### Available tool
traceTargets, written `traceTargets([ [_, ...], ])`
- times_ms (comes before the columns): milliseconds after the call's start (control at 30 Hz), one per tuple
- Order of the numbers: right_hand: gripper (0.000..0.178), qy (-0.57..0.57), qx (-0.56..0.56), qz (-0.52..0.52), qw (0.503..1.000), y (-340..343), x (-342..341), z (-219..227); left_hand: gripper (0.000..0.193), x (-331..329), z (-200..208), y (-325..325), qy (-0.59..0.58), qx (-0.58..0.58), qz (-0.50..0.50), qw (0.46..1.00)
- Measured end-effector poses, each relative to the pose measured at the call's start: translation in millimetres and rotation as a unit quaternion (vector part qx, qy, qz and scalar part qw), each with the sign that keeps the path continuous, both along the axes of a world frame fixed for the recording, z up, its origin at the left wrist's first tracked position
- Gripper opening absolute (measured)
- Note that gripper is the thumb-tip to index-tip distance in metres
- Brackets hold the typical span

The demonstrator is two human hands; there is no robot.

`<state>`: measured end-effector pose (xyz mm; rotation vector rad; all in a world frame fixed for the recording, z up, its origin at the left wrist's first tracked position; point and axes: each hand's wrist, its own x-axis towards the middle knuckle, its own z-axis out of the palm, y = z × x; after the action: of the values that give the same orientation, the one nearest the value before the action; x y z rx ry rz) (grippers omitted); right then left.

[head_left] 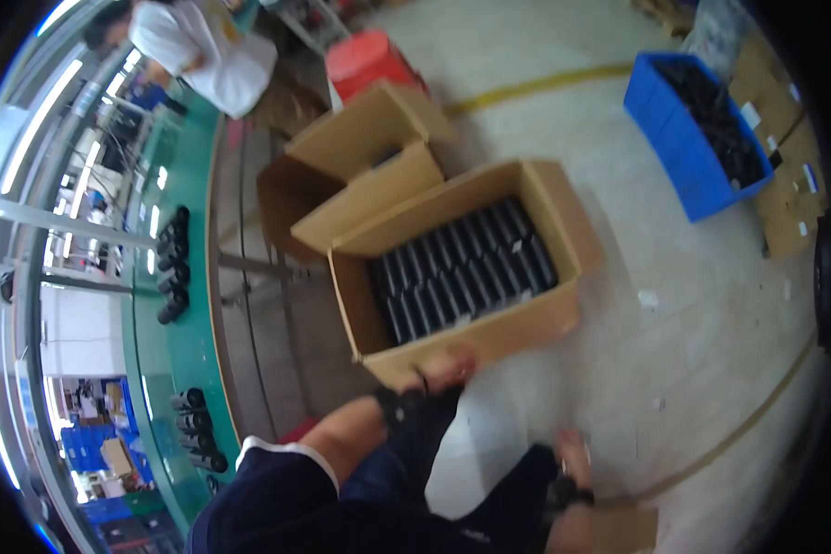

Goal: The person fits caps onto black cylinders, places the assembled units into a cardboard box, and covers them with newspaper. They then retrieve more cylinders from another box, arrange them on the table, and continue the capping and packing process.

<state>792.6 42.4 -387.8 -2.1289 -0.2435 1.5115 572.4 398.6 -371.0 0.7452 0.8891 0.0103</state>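
Observation:
An open cardboard box (526, 323) stands on the floor in front of me, with rows of black cylindrical parts (462, 268) packed inside. My left hand (448, 367) is at the near wall of this box, over my knee; its fingers are blurred, and whether it touches the cardboard is unclear. Lower and to the right, my right hand (572, 454) is beside my other knee, apart from the box. Motion blur hides how its fingers are set, and no held thing shows. A brown cardboard piece (628, 530) lies next to my right forearm.
Left is a green workbench (203, 360) with several black cylindrical parts (174, 263). Another open carton (342, 148) and a red bin or stool (369, 65) stand behind the box. A blue crate (674, 138) of black parts is far right. A person in white (203, 51) leans over the bench.

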Motion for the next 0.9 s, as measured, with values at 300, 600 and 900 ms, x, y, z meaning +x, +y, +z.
traceTargets([
  [300, 0.052, 0.113, -0.021, 0.334, 0.936, 341, 24, 61, 0.017, -72, -42, 198, 0.205, -0.070, 0.211, 0.953],
  [600, 0.043, -0.023, -0.243, 0.527, 0.814, 512, 82, -47, 0.027, -143, -195, 200, 0.355, -0.033, 0.194, 0.914],
  [900, 0.052, -0.336, -0.099, 0.334, 0.875, 508, 60, -283, 0.077, -147, -336, 186, 0.548, 0.229, 0.105, 0.798],
])
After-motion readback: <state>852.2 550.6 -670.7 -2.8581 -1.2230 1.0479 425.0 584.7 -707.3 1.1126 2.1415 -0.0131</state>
